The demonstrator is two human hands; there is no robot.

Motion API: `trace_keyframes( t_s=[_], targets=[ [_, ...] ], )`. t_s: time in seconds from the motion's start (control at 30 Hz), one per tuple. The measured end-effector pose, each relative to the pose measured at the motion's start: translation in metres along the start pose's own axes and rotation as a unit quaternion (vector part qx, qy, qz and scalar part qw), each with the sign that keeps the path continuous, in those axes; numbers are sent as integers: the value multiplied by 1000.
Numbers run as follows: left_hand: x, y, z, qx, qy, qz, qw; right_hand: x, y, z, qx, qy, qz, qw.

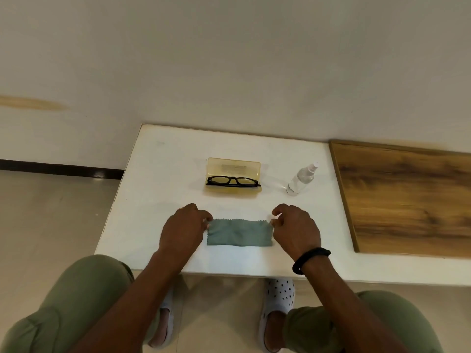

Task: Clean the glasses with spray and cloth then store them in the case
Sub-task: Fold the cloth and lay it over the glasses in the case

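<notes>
The left hand pinches the teal microfiber cloth at its 9 o'clock end. The right hand, at 3 o'clock, touches it with the thumb, forefinger lifted apart. At 12 o'clock, black-framed glasses lie in the open yellow case, with the spray bottle at 1 o'clock.

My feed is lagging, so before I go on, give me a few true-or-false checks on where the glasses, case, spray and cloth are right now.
1. The glasses lie in the open case. True.
2. The spray bottle stands left of the case. False: it stands to the case's right.
3. The cloth lies flat on the table, nearer the person than the case. True.
4. The right hand holds the spray bottle. False: it is at the cloth's right end, and the bottle stands untouched.
5. The left hand is at the cloth's left end. True.
</notes>
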State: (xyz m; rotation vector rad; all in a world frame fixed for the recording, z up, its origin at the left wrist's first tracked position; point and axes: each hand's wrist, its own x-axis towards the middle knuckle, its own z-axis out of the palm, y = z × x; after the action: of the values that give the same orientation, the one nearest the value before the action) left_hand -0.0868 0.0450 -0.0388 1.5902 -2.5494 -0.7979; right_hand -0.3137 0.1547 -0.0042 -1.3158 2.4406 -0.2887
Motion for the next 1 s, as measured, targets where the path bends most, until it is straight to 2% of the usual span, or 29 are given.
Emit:
trace_keyframes(
  t_s=[0.1, 0.23, 0.37, 0.53, 0.73, 0.87, 1.0],
  targets=[
    [0, -2, 1, -1, 20, -8, 1000, -16, -22, 8, -2, 23, -91, 996],
    [3, 5, 0, -27, 39, -12, 999, -36, -55, 32, -13, 5, -216, 976],
    [-1, 8, 0, -13, 43, 0, 999, -46, -80, 56, -32, 22, -272, 961],
    [-3, 11, 1, 22, 58, 5, 998, -55, -94, 75, -94, 11, -260, 961],
    [-1, 11, -2, 25, 27, -12, 999, -55, -101, 78, -126, -16, -243, 962],
    [3, 12, -9, 37, -7, -20, 999, -60, -101, 82, -107, -8, -243, 964],
    [5, 14, -24, 0, -25, -45, 999, -63, -100, 79, -6, 35, -221, 975]
  ],
)
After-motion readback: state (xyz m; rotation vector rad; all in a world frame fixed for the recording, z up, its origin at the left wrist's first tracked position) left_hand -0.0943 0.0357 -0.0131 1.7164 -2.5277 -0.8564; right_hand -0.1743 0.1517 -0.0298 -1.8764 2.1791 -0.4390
